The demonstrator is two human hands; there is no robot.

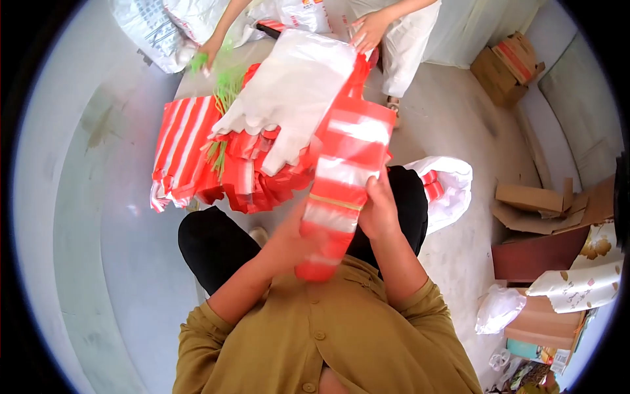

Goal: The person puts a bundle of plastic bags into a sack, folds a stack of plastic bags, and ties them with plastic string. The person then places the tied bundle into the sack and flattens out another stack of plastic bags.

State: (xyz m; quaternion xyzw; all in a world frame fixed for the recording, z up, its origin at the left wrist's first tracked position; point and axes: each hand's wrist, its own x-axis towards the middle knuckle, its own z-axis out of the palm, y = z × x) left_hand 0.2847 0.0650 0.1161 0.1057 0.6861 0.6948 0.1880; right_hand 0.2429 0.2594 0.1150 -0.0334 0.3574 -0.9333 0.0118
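A long folded bundle of red-and-white striped plastic bags [344,172] is tilted in front of my chest, with a thin yellowish rubber band [336,202] across it. My right hand [379,211] is closed on the bundle's right edge, thumb on top. Against the lower left edge, my left hand [289,241] is smeared by motion, so its finger grip does not show clearly. Beyond the bundle lie white plastic bags [289,85] on a heap of red striped bags [269,187]. Green ties [228,88] hang among them.
Another person's hands [371,31] are at the far side of the heap. Striped bags [184,141] lie at the left. A white sack [453,187] with red bundles stands by my right knee. Cardboard boxes [502,72] and torn cardboard [538,203] are along the right wall.
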